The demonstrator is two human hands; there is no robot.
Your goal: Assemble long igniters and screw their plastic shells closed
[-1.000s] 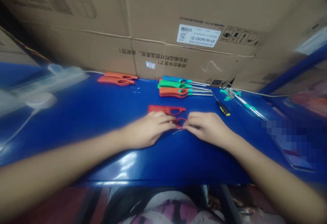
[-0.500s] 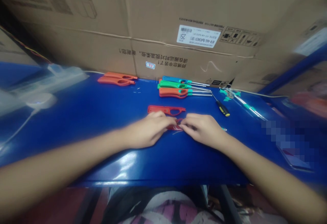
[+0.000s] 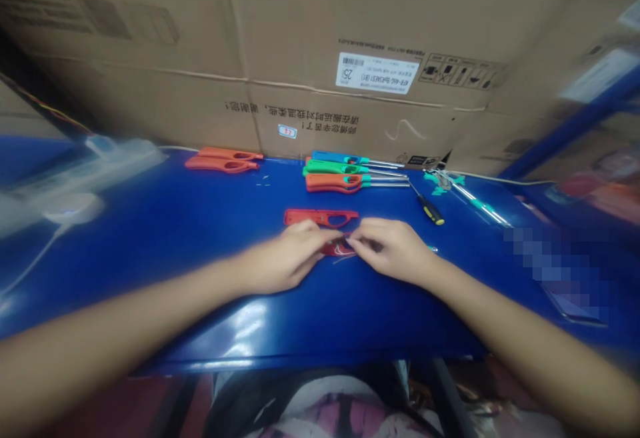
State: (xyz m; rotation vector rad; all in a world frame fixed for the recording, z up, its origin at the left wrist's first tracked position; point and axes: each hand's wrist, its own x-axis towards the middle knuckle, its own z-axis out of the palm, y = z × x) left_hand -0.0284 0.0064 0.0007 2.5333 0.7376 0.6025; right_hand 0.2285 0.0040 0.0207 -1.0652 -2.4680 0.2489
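"Cardboard box (image 3: 280, 45) biggest?"

"Yes, it fills the top of the frame, with a blue table (image 3: 210, 331) spread below."

"Next in size?"

"A long white strip (image 3: 85, 175) at the left edge, too blurred to name. Then two hands, mid-frame."

"Holding anything?"

"The left hand (image 3: 285, 258) has thumb and fingers closed on a red handle (image 3: 332, 249), just below and right of the frame's middle. The right hand (image 3: 395, 248) has its fingertips pinched together at that handle's right part; I can't tell what's between them."

"Around those?"

"Lighters (image 3: 327, 168) in blue, green and orange lie side by side, upper middle; two orange handles (image 3: 210, 165) lie left of them. A second red handle (image 3: 303, 215) sits just above the left hand."

"Smaller still?"

"A black-and-yellow screwdriver (image 3: 431, 211), right of centre, and a thin pale strand (image 3: 343, 259) just below the held handle."
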